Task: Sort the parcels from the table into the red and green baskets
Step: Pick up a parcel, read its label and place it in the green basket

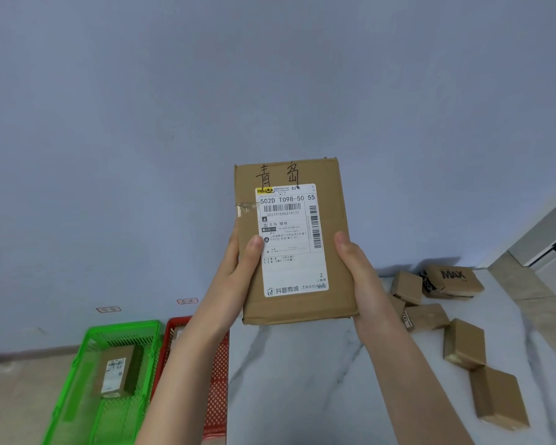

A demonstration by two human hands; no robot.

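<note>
A person stands at a white marble-patterned table (302,380) set against a plain pale blue-grey wall (270,75). Both hands hold a flat brown cardboard parcel (289,175) upright in the air above the table's far edge, its white shipping label (294,252) and handwritten black characters facing the viewer. The left hand (235,271) grasps the parcel's left edge and the right hand (363,277) its right edge, each with the thumb laid across the front and the fingers hidden behind. On the right side of the table lie several small brown boxes (463,345) in a loose scatter, the farthest printed "MAX" (453,281). Left of the table, lower down, a green basket (122,327) and a red basket (219,380) sit side by side; the green one holds a labelled brown parcel (118,375). Two small tags (109,309) are stuck on the wall beyond the baskets. Tan floor (13,406) shows at near left.
</note>
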